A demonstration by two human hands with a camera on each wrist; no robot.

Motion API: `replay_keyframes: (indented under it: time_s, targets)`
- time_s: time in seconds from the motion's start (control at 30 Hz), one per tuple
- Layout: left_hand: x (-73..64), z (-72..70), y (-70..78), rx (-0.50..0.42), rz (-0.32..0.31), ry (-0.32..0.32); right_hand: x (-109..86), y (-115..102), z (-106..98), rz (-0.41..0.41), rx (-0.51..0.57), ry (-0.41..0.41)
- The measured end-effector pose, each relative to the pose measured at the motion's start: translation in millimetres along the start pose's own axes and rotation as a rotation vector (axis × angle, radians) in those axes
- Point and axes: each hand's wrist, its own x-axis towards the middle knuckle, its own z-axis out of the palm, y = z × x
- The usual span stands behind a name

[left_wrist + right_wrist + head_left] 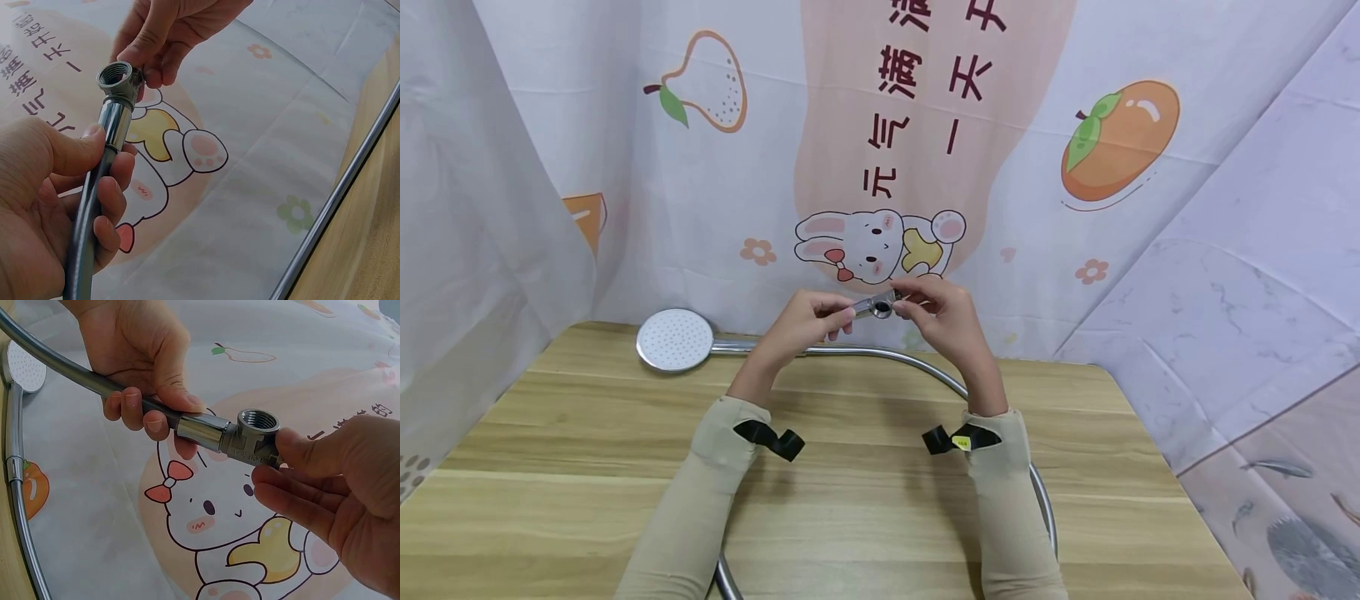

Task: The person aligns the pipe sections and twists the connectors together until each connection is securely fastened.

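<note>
My left hand [799, 327] grips the end of a silver shower hose [75, 372], its thumb on the chrome hose nut [201, 432]. Against that nut sits a metal tee fitting [247, 447], its threaded side opening facing up in the right wrist view. My right hand [946, 321] pinches the fitting's far end between thumb and fingers. Those fingers partly cover that end. Both hands are raised above the back of the table. How far the nut is screwed onto the fitting cannot be told.
A round white-faced shower head [675, 340] lies at the back left of the wooden table [850, 533]. The hose [880, 353] runs from its handle along the back and curves down the right side, under the right arm. A printed curtain [715, 208] hangs directly behind.
</note>
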Motion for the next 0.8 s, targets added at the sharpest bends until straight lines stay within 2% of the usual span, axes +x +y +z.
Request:
replay_keyframes:
  time_s: [0.33,0.8]
  targets:
    - [-0.8,-0.7,-0.8,0.006,0.006,0.003,0.4,1.5,0.8,-0.05,0.051,-0.04]
    - [-1.0,-0.7,0.1,0.007,0.013,-0.001,-0.1,-2.3,0.1,-0.005,0.035,-0.02]
